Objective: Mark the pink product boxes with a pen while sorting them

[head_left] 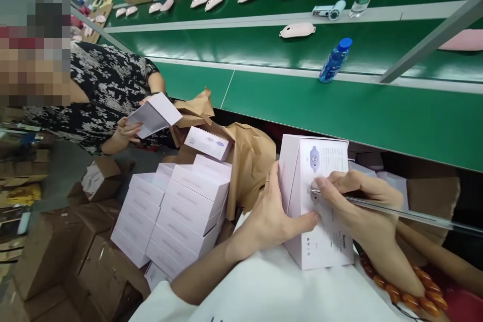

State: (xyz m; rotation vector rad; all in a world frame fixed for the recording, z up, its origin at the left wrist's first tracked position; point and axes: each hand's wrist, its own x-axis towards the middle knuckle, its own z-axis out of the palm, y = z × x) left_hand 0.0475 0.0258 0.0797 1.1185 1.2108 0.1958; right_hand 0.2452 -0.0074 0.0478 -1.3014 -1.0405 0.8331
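A white box [328, 241] with printed text and a purple picture rests against the wearer's lap. My left hand [273, 214] is wrapped round its left side, thumb on the printed face. In my right hand [358, 201] is a thin clear pen-like stick [411, 213], pinched between thumb and fingers; its tip meets the printed face near the middle. An orange bead bracelet [407, 287] circles the right wrist. Left of my left hand, white boxes [188, 206] are stacked beside brown paper [249, 161].
A person in a patterned top [113, 80] holds another white box [156, 115] at the left. Beyond my hands runs a green bench [279, 105] with a blue bottle [335, 60] and pink devices [297, 30]. Brown cartons [49, 241] stand at lower left.
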